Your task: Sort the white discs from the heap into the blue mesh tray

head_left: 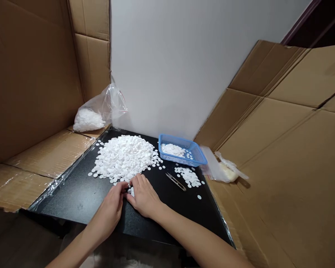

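Observation:
A large heap of small white discs [125, 154] lies on the black table [75, 197]. At its near edge my left hand [113, 203] and my right hand [143, 195] meet, fingertips close together. A few white discs [131, 191] show between them. Both hands have their fingers bent in around these discs; what the fingertips grip is too small to make out. To the right of my right hand lie thread snips [175, 181] and a smaller group of white discs [189, 176].
A blue basket [197, 158] holding white discs stands at the back right. A clear bag of white pieces [89, 119] rests at the back left. Another plastic bag [229, 171] lies beyond the right edge. Cardboard [290, 156] and a pale wall [167, 67] surround the table.

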A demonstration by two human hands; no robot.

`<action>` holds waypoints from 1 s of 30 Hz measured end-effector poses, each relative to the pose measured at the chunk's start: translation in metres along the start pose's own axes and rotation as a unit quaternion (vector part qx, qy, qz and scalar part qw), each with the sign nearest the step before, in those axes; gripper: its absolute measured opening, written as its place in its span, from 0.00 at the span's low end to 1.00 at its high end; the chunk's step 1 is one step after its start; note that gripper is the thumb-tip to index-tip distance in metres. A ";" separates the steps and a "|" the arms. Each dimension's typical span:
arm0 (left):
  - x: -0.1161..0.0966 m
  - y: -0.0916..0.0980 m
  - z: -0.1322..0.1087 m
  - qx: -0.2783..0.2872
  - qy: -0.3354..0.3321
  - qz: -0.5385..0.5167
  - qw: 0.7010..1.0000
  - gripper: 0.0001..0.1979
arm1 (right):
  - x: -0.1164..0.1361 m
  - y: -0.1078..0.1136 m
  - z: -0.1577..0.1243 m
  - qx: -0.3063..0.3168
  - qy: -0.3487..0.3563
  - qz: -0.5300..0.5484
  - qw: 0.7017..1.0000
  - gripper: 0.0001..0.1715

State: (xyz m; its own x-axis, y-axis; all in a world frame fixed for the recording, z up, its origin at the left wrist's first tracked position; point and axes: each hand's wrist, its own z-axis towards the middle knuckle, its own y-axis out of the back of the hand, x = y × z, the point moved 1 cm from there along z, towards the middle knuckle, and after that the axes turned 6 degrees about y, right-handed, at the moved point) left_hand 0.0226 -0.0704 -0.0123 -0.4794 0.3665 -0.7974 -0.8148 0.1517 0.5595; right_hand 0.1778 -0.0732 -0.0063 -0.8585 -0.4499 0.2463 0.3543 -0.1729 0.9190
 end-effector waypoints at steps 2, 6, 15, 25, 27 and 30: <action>0.001 -0.002 0.005 -0.004 -0.002 -0.002 1.000 0.13 | 0.000 -0.001 0.002 -0.005 -0.007 0.009 1.000 0.11; -0.002 -0.002 0.007 0.000 0.004 -0.003 1.000 0.12 | -0.003 -0.002 0.003 -0.006 -0.011 0.027 1.000 0.12; -0.013 0.008 0.009 -0.011 0.035 -0.033 0.999 0.09 | -0.013 0.004 0.003 0.018 0.025 0.026 0.999 0.02; -0.002 0.008 -0.011 -0.005 -0.012 0.042 0.999 0.14 | -0.013 0.014 -0.025 0.010 -0.021 0.061 0.998 0.19; -0.001 0.008 -0.010 -0.004 -0.010 0.038 0.999 0.14 | -0.010 0.010 -0.024 0.012 -0.036 0.051 0.998 0.27; -0.003 0.008 -0.007 0.005 -0.006 0.031 1.000 0.13 | -0.012 0.007 -0.021 0.015 -0.046 0.011 0.999 0.16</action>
State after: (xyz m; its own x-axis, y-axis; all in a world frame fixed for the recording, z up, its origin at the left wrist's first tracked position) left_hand 0.0148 -0.0767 -0.0071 -0.5242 0.3861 -0.7591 -0.7808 0.1379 0.6093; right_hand 0.1987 -0.0871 -0.0092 -0.8811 -0.3710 0.2931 0.3637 -0.1358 0.9215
